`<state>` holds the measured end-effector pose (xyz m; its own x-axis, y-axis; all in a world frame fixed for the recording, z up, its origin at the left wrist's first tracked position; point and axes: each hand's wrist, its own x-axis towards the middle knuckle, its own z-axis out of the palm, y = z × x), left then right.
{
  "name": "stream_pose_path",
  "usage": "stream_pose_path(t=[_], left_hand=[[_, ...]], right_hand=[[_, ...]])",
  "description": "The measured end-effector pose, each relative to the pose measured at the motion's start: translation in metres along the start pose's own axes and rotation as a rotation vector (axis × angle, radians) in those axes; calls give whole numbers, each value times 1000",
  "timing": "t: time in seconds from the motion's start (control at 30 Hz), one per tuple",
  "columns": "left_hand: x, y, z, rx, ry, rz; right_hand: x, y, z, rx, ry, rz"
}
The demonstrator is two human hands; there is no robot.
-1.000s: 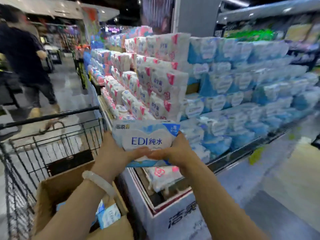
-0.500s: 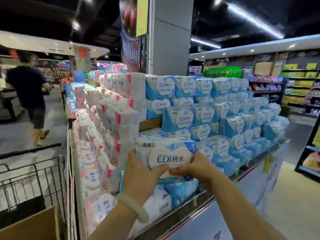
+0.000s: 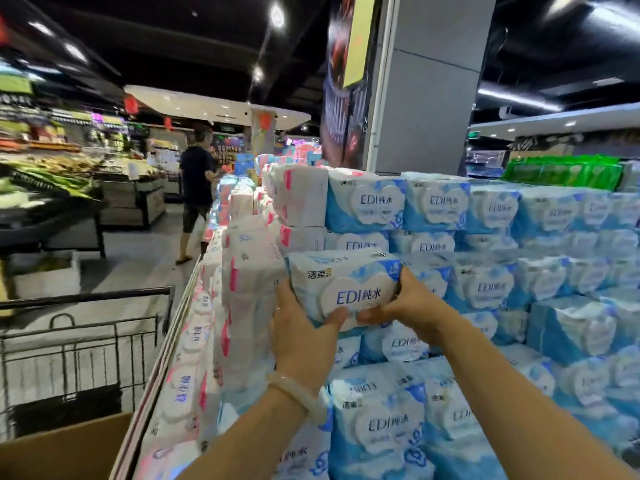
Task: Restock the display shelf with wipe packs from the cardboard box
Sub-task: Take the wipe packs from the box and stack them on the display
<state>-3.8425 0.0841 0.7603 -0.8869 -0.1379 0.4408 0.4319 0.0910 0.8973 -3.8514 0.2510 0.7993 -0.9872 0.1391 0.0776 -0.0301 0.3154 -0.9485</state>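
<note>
Both hands, left (image 3: 300, 336) and right (image 3: 410, 303), clasp one blue wipe pack (image 3: 343, 289) against the stacked shelf (image 3: 485, 271). At seven o'clock only a box (image 3: 65, 448) corner shows inside the cart (image 3: 86, 341), contents cut off. The far shopper (image 3: 196, 188) is blurred.

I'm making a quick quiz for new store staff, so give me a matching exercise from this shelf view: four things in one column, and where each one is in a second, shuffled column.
Things:
1. Blue-and-white wipe pack with a white cloud label
2. Pale jade-like bangle
3. Brown cardboard box
4. Bright green packs

Places:
A. Far right, on top of the display stack
B. Bottom left corner, beside the black wire cart
C. Held between the left hand and right hand
D. Around the left wrist

Pairs: 1-C, 2-D, 3-B, 4-A
</note>
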Motion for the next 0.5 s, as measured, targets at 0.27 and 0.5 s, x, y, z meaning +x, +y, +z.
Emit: stream_pose_path(t=[0.27,0.5], left_hand=[[21,-21,21,-62,80,-55],[16,-45,27,231,87,-7]], right_hand=[[28,13,-3,-88,83,-48],[27,40,22,-250,199,-97]])
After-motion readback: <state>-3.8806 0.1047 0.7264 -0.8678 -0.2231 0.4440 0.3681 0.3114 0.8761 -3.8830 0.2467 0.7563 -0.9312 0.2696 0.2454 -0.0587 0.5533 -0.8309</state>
